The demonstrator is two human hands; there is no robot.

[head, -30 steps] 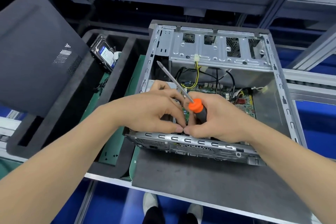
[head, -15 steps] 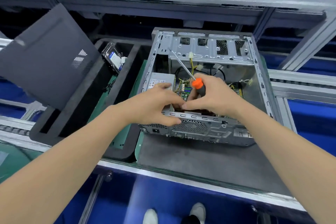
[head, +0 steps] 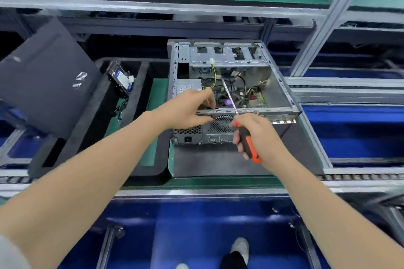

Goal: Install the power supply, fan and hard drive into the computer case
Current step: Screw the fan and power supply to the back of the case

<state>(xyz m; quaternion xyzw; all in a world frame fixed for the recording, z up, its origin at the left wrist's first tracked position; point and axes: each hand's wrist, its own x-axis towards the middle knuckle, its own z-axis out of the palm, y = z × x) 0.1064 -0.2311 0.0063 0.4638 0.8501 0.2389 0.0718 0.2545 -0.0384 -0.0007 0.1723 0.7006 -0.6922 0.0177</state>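
At rear wall of computer case (head: 279,94): my left hand (head: 188,111) curls over top rim, fingertips pinching something small. Cannot tell what; likely steadying part behind round vent grille (head: 220,123). Right hand (head: 255,135) just behind case, fist wrapped round orange-black screwdriver (head: 246,144), shaft angled up across rim into case, ready for screw. Power supply (head: 189,87) sits inside case, rear-left corner. Hard drive (head: 121,78) left of case in black foam tray (head: 142,85), not yet installed. Black side panel (head: 48,76) leans farther left, off for interior access.
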